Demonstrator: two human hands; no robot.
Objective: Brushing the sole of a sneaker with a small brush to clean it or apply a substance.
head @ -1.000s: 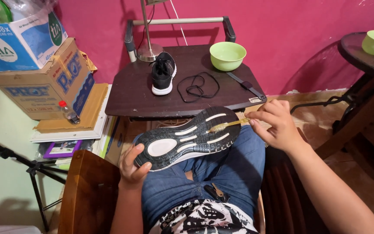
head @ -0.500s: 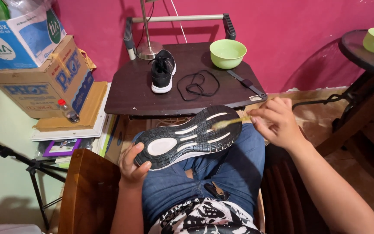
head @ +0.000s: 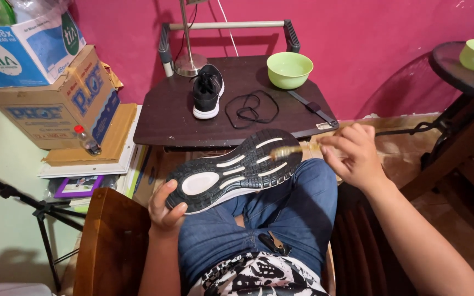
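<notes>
Left hand (head: 165, 211): closed around heel of shoe (head: 234, 170), sole up, frame centre.
Right hand (head: 352, 156): pinching brush (head: 289, 151), bristles on toe.
Surface (head: 165, 118): second shoe (head: 208, 91), laces (head: 249, 108), bowl (head: 289, 69).

Both hands (head: 167, 211) (head: 352, 156) clenched, forearms low

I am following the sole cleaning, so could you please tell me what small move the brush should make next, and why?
Probably a short stroke along the grooves toward the heel: the right hand has the brush at the toe end of the upturned shoe sole, which the left hand steadies at the heel.
</notes>
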